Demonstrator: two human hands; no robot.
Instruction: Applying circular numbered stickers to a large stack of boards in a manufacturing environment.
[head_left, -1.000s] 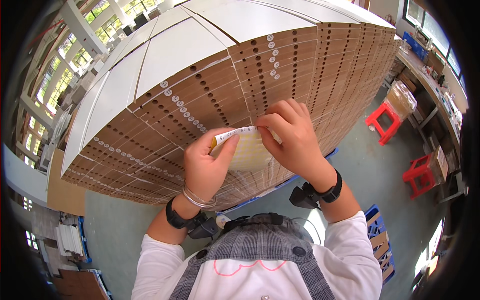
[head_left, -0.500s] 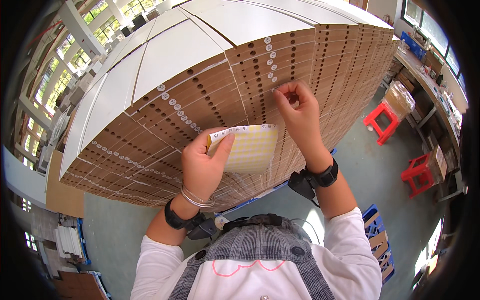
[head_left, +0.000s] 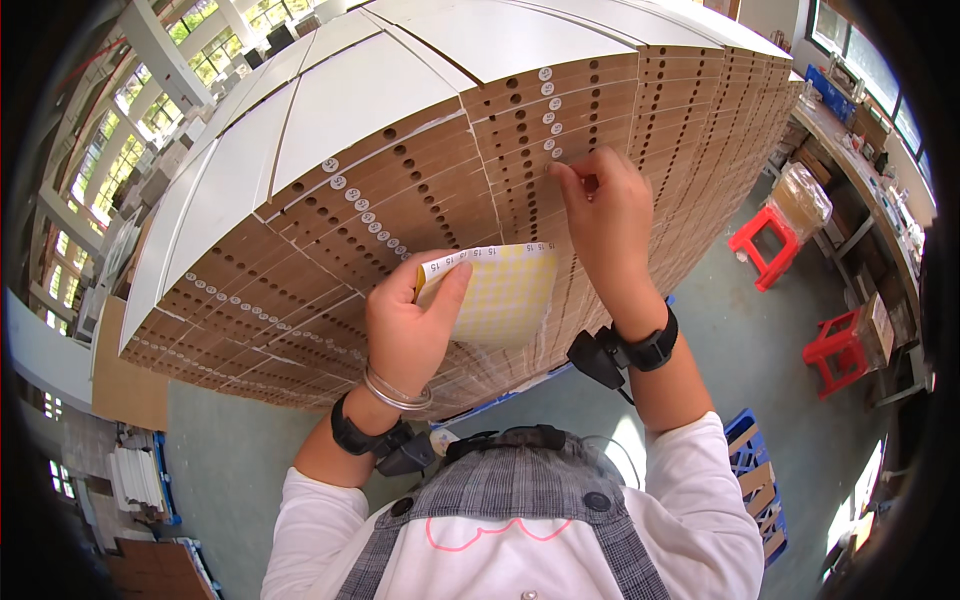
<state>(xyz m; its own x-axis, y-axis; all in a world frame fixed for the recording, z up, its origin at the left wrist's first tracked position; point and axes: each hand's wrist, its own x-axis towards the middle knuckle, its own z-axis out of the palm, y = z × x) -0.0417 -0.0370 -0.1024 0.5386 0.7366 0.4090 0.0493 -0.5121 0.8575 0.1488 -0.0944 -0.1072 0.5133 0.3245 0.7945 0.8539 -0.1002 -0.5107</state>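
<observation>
A tall stack of brown boards [head_left: 320, 250] with white tops and drilled holes fills the view in front of me. Rows of small round white stickers [head_left: 548, 110] run down the board edges. My left hand [head_left: 405, 325] holds a yellow sheet of round stickers [head_left: 500, 295] by its left edge, just in front of the stack. My right hand [head_left: 605, 215] is raised above the sheet, its fingertips pinched and pressed against a board edge just below the column of stickers. Whether a sticker sits under the fingertips is hidden.
Two red stools [head_left: 765, 245] [head_left: 835, 350] stand on the grey floor at the right, next to a cluttered workbench [head_left: 860, 170]. A blue pallet [head_left: 750, 470] lies at the lower right. Cardboard and white parts [head_left: 135, 480] lie at the lower left.
My right hand left the sticker sheet and rose to the board edge, fingertips pinched. My left hand kept the sheet, which now hangs flat and fully visible.
</observation>
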